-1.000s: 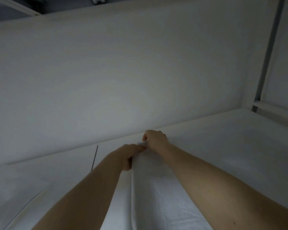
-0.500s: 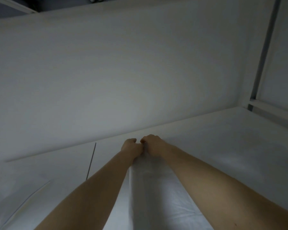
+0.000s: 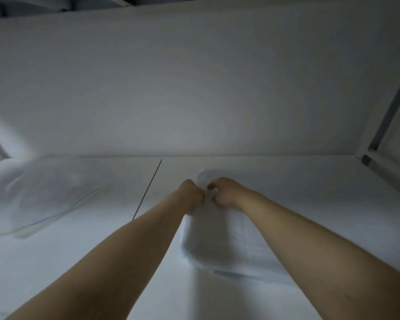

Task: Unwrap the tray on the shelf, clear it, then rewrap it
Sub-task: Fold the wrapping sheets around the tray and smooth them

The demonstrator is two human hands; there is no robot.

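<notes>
A white tray (image 3: 219,241) covered in thin clear wrap lies on the white shelf (image 3: 310,204), stretching from between my forearms toward the back wall. My left hand (image 3: 191,196) and my right hand (image 3: 225,191) sit side by side at the tray's far end. Both have their fingers curled into the wrap (image 3: 204,179) there, a small gap apart. The tray's contents are hidden under the pale, dim cover.
A second flat pack in clear film (image 3: 51,199) lies on the shelf at the left. A dark seam (image 3: 148,188) runs across the shelf between the two. The back wall (image 3: 194,88) rises close behind, and a metal upright (image 3: 388,107) stands at the right corner.
The view has tilted and shifted, bringing the left pack into sight. My hands stay at the tray's far end but have drawn slightly apart while holding the wrap.
</notes>
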